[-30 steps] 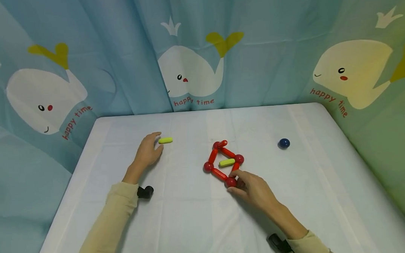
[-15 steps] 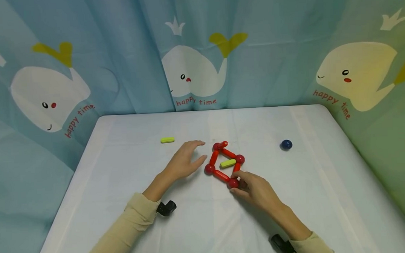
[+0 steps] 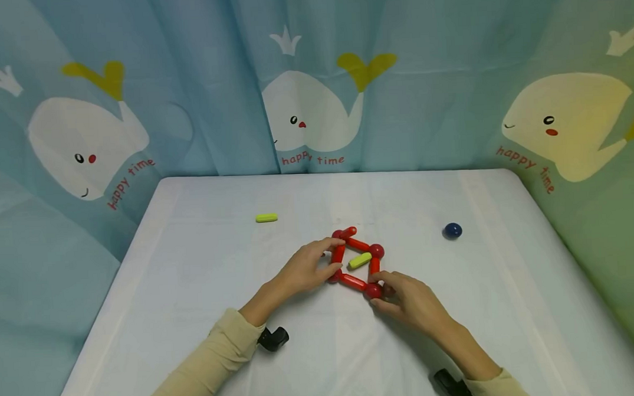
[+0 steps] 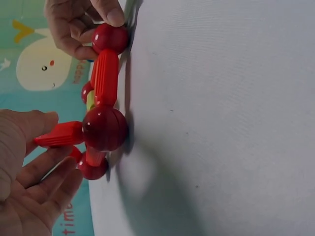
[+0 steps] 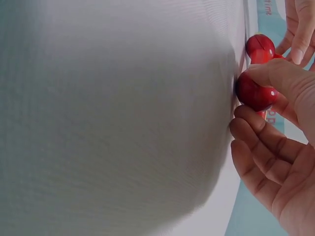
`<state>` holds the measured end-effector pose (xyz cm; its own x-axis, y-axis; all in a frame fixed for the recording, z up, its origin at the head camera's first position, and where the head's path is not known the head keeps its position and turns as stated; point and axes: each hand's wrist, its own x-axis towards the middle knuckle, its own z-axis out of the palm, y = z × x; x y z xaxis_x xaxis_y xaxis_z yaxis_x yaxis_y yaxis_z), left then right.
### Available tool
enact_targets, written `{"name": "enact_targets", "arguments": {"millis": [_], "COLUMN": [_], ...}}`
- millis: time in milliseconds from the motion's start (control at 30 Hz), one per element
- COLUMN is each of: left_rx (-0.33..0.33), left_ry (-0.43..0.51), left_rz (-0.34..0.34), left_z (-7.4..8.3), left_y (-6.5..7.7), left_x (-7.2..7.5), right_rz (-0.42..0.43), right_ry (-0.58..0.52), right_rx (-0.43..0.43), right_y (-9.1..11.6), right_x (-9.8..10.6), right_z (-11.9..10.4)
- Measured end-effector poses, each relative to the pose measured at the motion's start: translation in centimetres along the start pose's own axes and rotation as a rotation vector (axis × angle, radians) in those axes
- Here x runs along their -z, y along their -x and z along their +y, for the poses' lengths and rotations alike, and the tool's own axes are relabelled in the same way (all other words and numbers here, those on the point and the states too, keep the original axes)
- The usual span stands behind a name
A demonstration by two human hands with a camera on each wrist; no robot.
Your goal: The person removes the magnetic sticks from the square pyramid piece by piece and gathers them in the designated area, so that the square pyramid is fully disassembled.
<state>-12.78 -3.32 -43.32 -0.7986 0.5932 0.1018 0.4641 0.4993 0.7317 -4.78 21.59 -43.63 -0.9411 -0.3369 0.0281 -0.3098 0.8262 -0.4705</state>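
Several dark red balls and red rods form a four-sided frame on the table, as seen in the head view. My left hand [image 3: 308,268] pinches a red rod [image 4: 61,134] that stands up from the left corner ball [image 4: 105,128] in the left wrist view. My right hand [image 3: 414,300] grips the near corner ball [image 3: 373,290] between thumb and fingers. A lime-green rod [image 3: 360,260] lies inside the frame, its end by the right corner ball [image 3: 376,251]. Another short red rod [image 3: 349,232] sticks up at the far corner ball, partly behind my left fingers.
A second lime-green rod [image 3: 266,218] lies alone at the back left of the white table [image 3: 219,261]. To the right rests a dark blue ball [image 3: 452,230]. Behind the table hangs a blue-green curtain [image 3: 425,116] printed with whales.
My left hand has moved right, from beside the loose lime-green rod to the frame's left side, and now pinches a red rod there. The right hand has kept its hold on the near ball.
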Motion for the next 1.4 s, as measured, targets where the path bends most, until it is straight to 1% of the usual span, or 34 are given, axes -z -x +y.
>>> {"name": "enact_targets", "arguments": {"millis": [67, 133, 300, 367, 600, 833, 967, 1133, 1233, 1400], "left_rx": [0.001, -0.011, -0.091, -0.112, -0.111, -0.168, -0.178, -0.186, -0.178, -0.147], "left_ry": [0.001, 0.008, 0.027, 0.028, 0.027, -0.003, -0.021, -0.024, -0.033, -0.065], "left_rz": [0.015, 0.032, 0.081, 0.094, 0.09, 0.091, 0.104, 0.118, 0.133, 0.146], "left_z": [0.1, 0.2, 0.3, 0.3, 0.3, 0.5, 0.4, -0.2, -0.6, -1.2], "left_y": [0.1, 0.3, 0.5, 0.7, 1.5, 1.5, 1.7, 2.1, 2.6, 3.2], "left_x": [0.0, -0.1, -0.2, -0.4, -0.9, -0.8, -0.5, -0.2, 0.0, 0.3], "right_rz": [-0.011, -0.018, -0.016, -0.015, -0.039, -0.012, -0.006, -0.014, -0.025, -0.046], "right_ry": [0.007, 0.012, 0.012, 0.005, -0.018, -0.034, -0.035, -0.028, -0.027, -0.024], "right_rx": [-0.012, -0.021, -0.046, -0.062, -0.106, -0.09, -0.075, -0.086, -0.092, -0.101], "right_y": [0.0, -0.1, -0.1, -0.1, 0.4, 0.7, 0.4, 0.3, 0.3, 0.2], "right_x": [0.0, 0.1, 0.1, 0.0, -0.2, 0.1, 0.2, 0.4, 0.5, 0.6], "right_z": [0.0, 0.0, -0.2, -0.2, -0.3, 0.0, 0.1, 0.2, 0.3, 0.3]}}
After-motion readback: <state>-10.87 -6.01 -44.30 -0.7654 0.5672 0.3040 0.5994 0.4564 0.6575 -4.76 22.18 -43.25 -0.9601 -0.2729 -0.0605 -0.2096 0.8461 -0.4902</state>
